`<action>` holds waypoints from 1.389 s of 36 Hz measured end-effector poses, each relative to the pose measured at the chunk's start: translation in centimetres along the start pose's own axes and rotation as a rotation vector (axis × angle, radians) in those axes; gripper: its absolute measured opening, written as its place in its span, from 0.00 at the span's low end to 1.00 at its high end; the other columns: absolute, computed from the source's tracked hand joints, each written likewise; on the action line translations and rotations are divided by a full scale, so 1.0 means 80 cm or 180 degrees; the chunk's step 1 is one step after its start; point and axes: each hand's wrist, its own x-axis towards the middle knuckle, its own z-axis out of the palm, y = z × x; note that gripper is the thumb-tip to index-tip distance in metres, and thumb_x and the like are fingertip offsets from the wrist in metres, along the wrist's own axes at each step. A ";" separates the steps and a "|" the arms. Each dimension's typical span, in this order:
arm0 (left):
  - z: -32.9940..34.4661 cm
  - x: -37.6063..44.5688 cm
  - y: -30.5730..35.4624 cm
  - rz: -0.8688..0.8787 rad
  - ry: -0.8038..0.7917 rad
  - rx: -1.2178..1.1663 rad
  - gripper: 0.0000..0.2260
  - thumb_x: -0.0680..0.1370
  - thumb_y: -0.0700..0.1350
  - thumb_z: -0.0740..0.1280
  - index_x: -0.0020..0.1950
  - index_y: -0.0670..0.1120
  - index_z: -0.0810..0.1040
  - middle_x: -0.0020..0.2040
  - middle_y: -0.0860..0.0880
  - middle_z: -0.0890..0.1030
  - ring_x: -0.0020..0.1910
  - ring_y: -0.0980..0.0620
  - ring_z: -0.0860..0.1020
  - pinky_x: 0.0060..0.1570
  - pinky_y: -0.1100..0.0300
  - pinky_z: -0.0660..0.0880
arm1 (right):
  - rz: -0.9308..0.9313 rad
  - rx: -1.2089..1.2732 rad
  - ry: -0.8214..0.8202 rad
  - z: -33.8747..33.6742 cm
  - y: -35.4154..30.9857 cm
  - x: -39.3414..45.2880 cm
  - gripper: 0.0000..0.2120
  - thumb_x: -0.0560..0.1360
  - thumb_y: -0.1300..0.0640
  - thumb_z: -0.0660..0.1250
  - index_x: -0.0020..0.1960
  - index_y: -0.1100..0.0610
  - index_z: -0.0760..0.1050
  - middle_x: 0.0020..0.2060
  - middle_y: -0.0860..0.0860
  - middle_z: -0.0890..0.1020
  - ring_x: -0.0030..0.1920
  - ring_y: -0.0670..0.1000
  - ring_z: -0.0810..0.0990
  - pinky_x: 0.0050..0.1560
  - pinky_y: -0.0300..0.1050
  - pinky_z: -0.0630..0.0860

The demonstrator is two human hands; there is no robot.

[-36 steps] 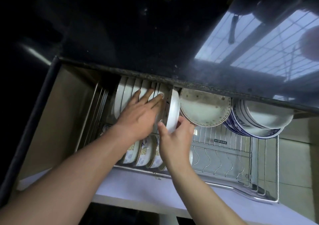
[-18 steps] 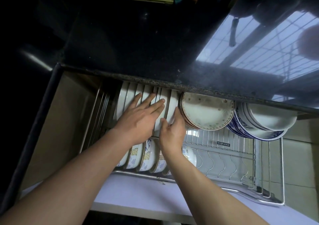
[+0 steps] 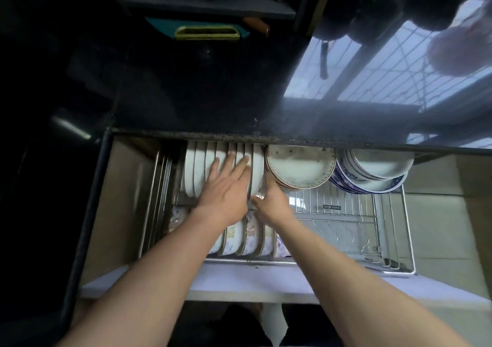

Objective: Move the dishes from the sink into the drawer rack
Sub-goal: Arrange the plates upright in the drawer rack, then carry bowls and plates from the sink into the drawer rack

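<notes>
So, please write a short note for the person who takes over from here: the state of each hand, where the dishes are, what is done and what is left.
Left hand: open, flat fingers resting on the upright white plates at the back left of the drawer rack.
Right hand: at the lower edge of the rightmost plate in that row; whether it has a grip on it cannot be told.
Already in the rack: the plate row, floral bowls in front of it, a stack of gold-rimmed plates, blue-patterned bowls on the right.
Done: the rightmost plate stands in its slot.
Left: the sink is out of view, so check it for more dishes.
</notes>
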 end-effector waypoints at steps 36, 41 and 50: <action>-0.230 -0.165 0.729 0.1783 -0.0142 -0.0455 0.17 0.84 0.49 0.61 0.72 0.51 0.76 0.68 0.49 0.80 0.65 0.48 0.78 0.66 0.54 0.74 | 0.0337 0.0023 0.1535 -0.619 0.368 -0.500 0.18 0.81 0.53 0.66 0.70 0.54 0.77 0.65 0.51 0.81 0.63 0.53 0.79 0.59 0.41 0.73; -0.222 -0.207 0.922 0.2490 -0.0236 -0.0142 0.16 0.83 0.50 0.62 0.70 0.51 0.78 0.66 0.50 0.81 0.64 0.47 0.78 0.65 0.55 0.74 | 0.0965 0.0418 0.2265 -0.703 0.508 -0.642 0.16 0.81 0.54 0.65 0.68 0.53 0.78 0.63 0.51 0.82 0.63 0.54 0.79 0.63 0.47 0.75; -0.187 -0.227 1.135 0.3063 -0.0464 0.0189 0.17 0.82 0.48 0.63 0.69 0.50 0.78 0.66 0.50 0.81 0.64 0.48 0.79 0.63 0.60 0.72 | 0.1446 0.0791 0.2635 -0.775 0.648 -0.744 0.17 0.82 0.53 0.65 0.70 0.54 0.77 0.68 0.51 0.79 0.67 0.53 0.77 0.66 0.45 0.72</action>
